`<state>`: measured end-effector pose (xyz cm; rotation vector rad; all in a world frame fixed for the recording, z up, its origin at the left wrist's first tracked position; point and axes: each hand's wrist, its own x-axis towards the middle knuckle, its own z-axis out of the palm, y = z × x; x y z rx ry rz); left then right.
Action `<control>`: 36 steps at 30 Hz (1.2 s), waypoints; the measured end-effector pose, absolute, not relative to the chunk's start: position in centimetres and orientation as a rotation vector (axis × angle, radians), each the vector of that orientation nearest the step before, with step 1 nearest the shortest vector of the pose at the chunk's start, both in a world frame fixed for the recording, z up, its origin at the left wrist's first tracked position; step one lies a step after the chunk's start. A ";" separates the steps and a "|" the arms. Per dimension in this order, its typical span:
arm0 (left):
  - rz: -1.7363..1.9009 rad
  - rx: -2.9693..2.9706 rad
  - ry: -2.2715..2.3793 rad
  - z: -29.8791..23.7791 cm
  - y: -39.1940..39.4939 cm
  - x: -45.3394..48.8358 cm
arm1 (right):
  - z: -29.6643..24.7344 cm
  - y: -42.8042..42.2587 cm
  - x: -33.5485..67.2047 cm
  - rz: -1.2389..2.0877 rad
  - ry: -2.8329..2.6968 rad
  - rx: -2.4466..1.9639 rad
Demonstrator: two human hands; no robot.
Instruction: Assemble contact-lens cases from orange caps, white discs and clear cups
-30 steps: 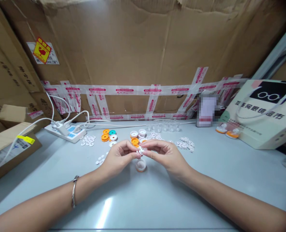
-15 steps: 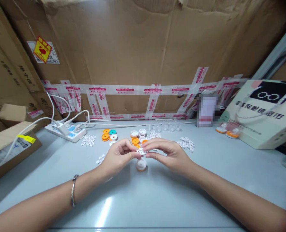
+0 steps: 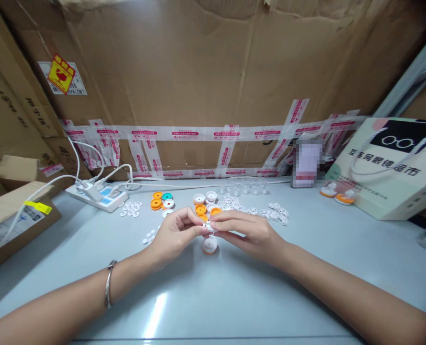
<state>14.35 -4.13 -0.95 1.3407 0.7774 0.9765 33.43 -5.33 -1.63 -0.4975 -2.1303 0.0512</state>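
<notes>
Between the fingertips of both hands is a small white plastic piece (image 3: 208, 227), partly hidden by the fingers. My left hand (image 3: 177, 234) pinches it from the left with thumb and forefinger. From the other side my right hand (image 3: 250, 233) closes on it, its fingers laid over the top. Just below the fingertips a round white cup with an orange base (image 3: 209, 245) stands on the table. Right behind the hands sit orange and white round bases (image 3: 200, 209), some partly covered by the fingers.
Flat white cut-out pieces (image 3: 275, 213) lie right of the hands, clear domes (image 3: 245, 186) behind. Small white discs (image 3: 130, 208) lie near a power strip (image 3: 97, 195). Two finished-looking domed pieces (image 3: 345, 196) stand by a paper bag (image 3: 388, 167). A cardboard box (image 3: 17, 225) is at left.
My right hand's fingers have drawn closer together and further over the white piece, covering more of it. My left hand keeps about the same place.
</notes>
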 end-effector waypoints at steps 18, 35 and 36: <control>0.953 1.458 0.781 -1.7 -3.7 14.1 | -1.5 -5.8 33.1 -0.347 -2.233 -0.507; 1.223 2.248 0.833 -1.6 -4.5 13.5 | -1.8 -5.7 32.9 0.258 -2.094 -0.646; 1.231 2.259 0.834 -1.6 -4.5 13.5 | -1.8 -5.7 32.9 0.261 -2.091 -0.640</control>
